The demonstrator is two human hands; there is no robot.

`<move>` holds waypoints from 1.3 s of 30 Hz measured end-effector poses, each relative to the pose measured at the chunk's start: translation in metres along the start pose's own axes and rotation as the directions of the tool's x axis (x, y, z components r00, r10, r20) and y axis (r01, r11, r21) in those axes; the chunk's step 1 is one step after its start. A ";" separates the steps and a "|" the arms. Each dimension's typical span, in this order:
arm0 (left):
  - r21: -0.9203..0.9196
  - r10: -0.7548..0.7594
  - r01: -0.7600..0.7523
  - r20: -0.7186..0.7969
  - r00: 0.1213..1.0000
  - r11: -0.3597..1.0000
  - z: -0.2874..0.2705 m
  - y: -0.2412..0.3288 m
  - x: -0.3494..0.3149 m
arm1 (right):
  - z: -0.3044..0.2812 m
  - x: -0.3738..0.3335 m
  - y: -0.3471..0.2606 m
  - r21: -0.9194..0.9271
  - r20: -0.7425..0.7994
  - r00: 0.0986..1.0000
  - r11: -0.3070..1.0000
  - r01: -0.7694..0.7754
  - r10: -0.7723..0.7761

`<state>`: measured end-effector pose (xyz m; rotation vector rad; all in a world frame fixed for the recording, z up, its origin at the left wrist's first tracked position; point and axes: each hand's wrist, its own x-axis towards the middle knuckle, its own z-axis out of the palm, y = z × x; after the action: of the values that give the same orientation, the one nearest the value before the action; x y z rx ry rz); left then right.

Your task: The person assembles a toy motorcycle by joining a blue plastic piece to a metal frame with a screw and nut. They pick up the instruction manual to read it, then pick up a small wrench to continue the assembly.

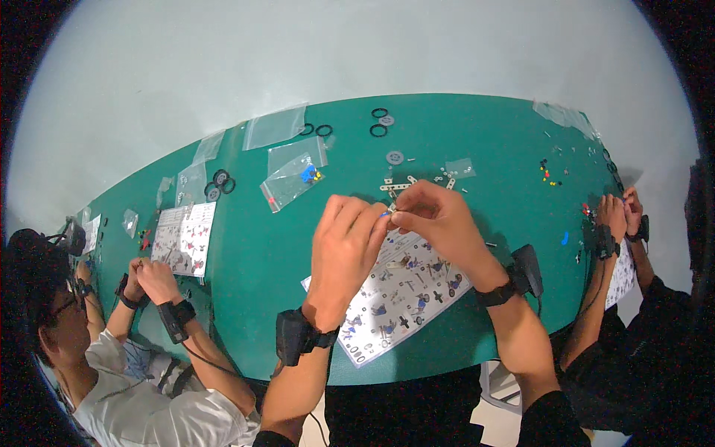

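Note:
Above the table, my left hand (346,238) and my right hand (441,223) meet with their fingertips pinched together. Between them is a small building-kit piece (387,214) with blue and pale parts, mostly covered by the fingers. Just beyond the hands lie pale perforated strips (402,185). Under my wrists a printed picture sheet (372,339) shows assembly drawings, and a small pale part (399,263) rests on it.
Past the strips lie a grey wheel hub (395,158), black tyre rings (378,131) and a small clear bag (460,167). A clear bag with blue and yellow parts (289,184) is further left. People work at both sides of the green table (253,298).

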<state>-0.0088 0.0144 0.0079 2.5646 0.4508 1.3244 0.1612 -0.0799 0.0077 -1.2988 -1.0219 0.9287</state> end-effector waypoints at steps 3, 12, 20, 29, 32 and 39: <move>-0.044 -0.003 0.004 0.019 1.000 0.999 0.000 0.001 0.000 | -0.001 0.000 -0.009 -0.075 -0.033 0.997 0.995 0.068 -0.071; -0.050 -0.046 0.047 0.027 0.999 0.998 0.000 0.007 0.002 | -0.008 -0.003 -0.016 -0.541 0.108 0.921 0.755 0.370 -0.374; -0.245 -0.307 0.310 0.054 0.950 0.919 0.000 0.006 0.002 | -0.007 -0.002 -0.011 -0.383 0.061 0.943 0.864 0.326 -0.328; -0.563 -0.539 0.502 0.114 0.834 0.657 0.002 -0.008 -0.002 | 0.002 -0.005 -0.012 -0.463 -0.031 0.898 0.803 0.376 -0.439; -0.554 -0.498 0.455 0.083 0.863 0.697 0.004 -0.009 -0.003 | 0.004 -0.006 -0.011 -0.555 0.036 0.848 0.695 0.457 -0.529; -0.367 -0.317 0.348 0.144 0.937 0.862 -0.004 -0.008 0.003 | 0.002 -0.006 -0.008 -0.592 0.084 0.806 0.621 0.513 -0.586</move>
<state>-0.0117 0.0236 0.0100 2.0885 0.5285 1.0592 0.1571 -0.0849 0.0149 -1.3786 -1.5781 0.0254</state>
